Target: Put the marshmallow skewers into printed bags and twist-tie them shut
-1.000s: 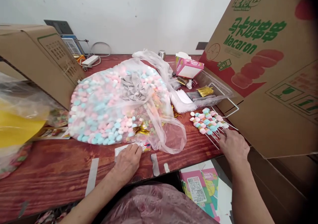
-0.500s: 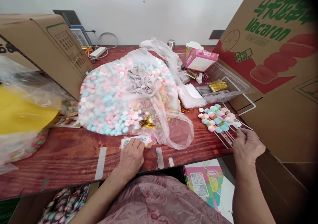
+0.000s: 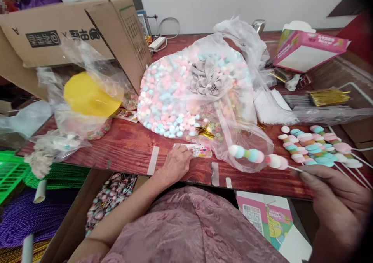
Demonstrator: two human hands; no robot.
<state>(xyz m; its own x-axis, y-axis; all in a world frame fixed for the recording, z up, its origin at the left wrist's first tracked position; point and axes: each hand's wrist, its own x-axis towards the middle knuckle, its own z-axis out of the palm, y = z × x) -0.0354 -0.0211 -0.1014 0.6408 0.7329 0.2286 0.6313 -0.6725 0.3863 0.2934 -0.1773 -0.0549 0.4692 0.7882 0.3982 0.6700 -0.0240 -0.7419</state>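
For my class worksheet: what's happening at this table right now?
A person's right hand holds a skewer of pastel marshmallow candies by its white stick, above the red wooden table. Their left hand rests on a small printed card beside a big clear plastic bag of pink, blue and white candies. More finished skewers lie to the right.

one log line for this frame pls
right hand: holds marshmallow skewer by stick, lifted | left hand: on printed card on table | skewer pile beside big candy bag
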